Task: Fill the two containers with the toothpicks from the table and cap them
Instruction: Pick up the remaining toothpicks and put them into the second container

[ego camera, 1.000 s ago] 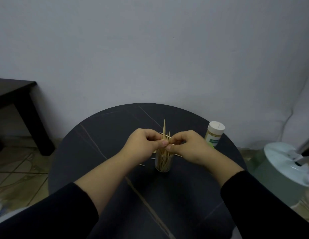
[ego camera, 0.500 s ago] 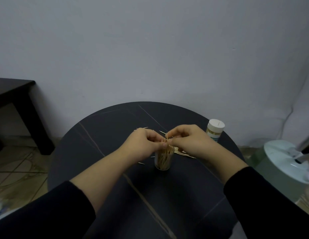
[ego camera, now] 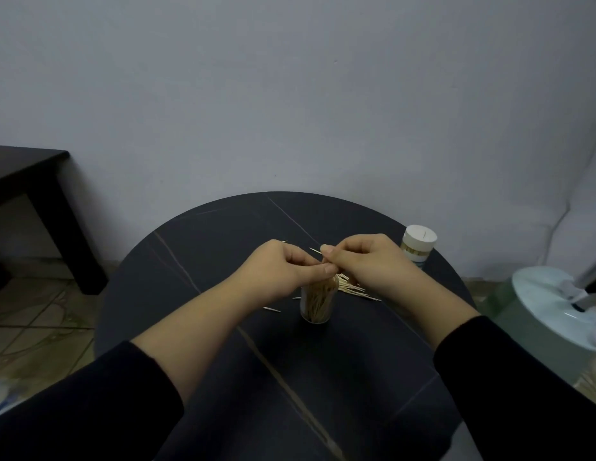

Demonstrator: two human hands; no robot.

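An uncapped clear container (ego camera: 317, 303) packed with toothpicks stands upright in the middle of the round dark table (ego camera: 223, 234). My left hand (ego camera: 283, 269) and my right hand (ego camera: 366, 261) meet just above its mouth, fingers curled, pinching toothpicks at the container's top. Loose toothpicks (ego camera: 355, 289) lie on the table to the right of the container, partly under my right hand. A second container (ego camera: 418, 246) with a white cap stands at the table's far right edge.
A single toothpick (ego camera: 271, 309) lies left of the open container. A pale green round bin (ego camera: 549, 314) stands on the floor to the right. A dark side table (ego camera: 30, 181) stands at the left. The wall is close behind.
The bundle that stood high above the container a second ago has gone down into it. Both hands have stayed at its mouth, and the right hand has lifted slightly.
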